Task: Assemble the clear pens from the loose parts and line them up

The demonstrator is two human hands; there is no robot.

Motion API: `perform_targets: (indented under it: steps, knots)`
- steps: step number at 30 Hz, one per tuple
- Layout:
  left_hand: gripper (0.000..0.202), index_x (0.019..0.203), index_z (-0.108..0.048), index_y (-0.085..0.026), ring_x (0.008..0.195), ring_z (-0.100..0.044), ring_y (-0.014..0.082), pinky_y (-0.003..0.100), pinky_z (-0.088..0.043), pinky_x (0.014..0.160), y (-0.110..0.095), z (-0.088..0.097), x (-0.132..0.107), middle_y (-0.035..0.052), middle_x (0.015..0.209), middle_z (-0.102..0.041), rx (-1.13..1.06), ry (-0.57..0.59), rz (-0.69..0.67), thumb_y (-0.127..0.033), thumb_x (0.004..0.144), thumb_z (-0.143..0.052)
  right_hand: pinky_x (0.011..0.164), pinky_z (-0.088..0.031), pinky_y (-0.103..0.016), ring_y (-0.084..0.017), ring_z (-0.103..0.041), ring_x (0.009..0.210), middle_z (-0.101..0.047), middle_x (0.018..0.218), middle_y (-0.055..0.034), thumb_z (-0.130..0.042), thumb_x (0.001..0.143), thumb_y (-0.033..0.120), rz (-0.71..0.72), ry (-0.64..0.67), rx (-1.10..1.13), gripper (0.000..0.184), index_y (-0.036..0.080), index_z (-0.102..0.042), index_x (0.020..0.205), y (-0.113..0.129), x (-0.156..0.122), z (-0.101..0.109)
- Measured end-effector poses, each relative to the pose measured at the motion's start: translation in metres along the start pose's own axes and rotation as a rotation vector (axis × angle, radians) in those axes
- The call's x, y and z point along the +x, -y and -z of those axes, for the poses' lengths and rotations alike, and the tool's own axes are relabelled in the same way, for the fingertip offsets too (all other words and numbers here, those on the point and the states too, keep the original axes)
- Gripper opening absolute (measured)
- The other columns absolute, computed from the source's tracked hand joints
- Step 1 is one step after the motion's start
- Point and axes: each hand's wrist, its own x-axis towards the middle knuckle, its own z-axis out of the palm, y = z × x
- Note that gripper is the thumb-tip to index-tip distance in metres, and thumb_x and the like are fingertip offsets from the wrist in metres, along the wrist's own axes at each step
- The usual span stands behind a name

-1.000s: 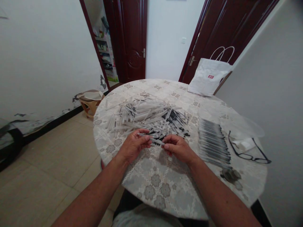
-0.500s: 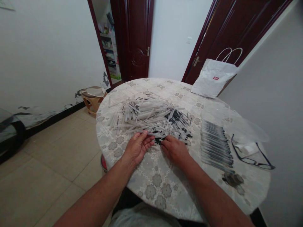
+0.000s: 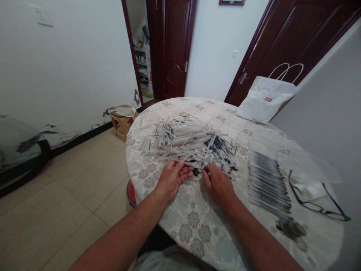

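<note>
Between the thumb and fingers of my left hand (image 3: 172,180) is a slim translucent pen barrel (image 3: 189,164), lying almost level and pointing right. My right hand (image 3: 220,185) is curled closed near the barrel's right end, its fingertips pinched together. Whatever sits in that pinch is mostly hidden. Small black pen parts (image 3: 195,172) lie between the two hands. Just beyond them spreads a loose pile of whitish barrels (image 3: 183,140), with thin black pieces (image 3: 218,145) mixed in at its right side.
Right of the pile, pens with dark ends lie side by side in a row (image 3: 269,182). Black-framed glasses (image 3: 313,207), a white packet (image 3: 310,191) and a roll of tape (image 3: 291,228) are nearby. A white paper bag (image 3: 265,99) stands at the far right of the round table (image 3: 194,226).
The camera has turned, so the scene sits farther right and lower. My right hand has drawn back from the black parts and curled beside the barrel's end. My left hand keeps its hold.
</note>
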Motion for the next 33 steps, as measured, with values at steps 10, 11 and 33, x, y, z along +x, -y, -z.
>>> perform_targets:
  steps: [10,11,33]
  knots:
    - [0.025,0.101,-0.055,-0.017,0.086,-0.077,0.0214,0.031,-0.063,0.070,0.000,0.000,0.003,0.0089,0.099,-0.075,-0.041,0.048,-0.006,-0.028,0.089,-0.075,0.048,-0.037,-0.024,-0.012,-0.050,0.051,-0.060,0.062,0.0036,-0.072,0.086,0.046,-0.371,-0.128,0.920,0.027,0.020,-0.065,0.088,-0.006,0.005,0.005]
    - [0.025,0.101,-0.055,-0.017,0.085,-0.077,0.0213,0.031,-0.064,0.070,-0.001,0.000,0.003,0.0087,0.098,-0.075,-0.044,0.046,-0.006,-0.027,0.089,-0.075,0.047,-0.036,-0.023,-0.011,-0.049,0.049,-0.058,0.060,0.0043,-0.072,0.086,0.046,-0.381,-0.130,0.944,0.027,0.020,-0.066,0.086,-0.005,0.005,0.005]
    - [0.031,0.104,-0.055,-0.018,0.087,-0.077,0.0220,0.031,-0.064,0.070,0.001,0.000,0.002,0.0073,0.099,-0.075,-0.020,0.062,-0.022,-0.030,0.086,-0.078,0.048,-0.043,-0.025,-0.012,-0.053,0.051,-0.061,0.063,0.0036,-0.073,0.085,0.041,-0.364,-0.068,0.967,0.022,0.021,-0.068,0.092,0.002,0.003,-0.002]
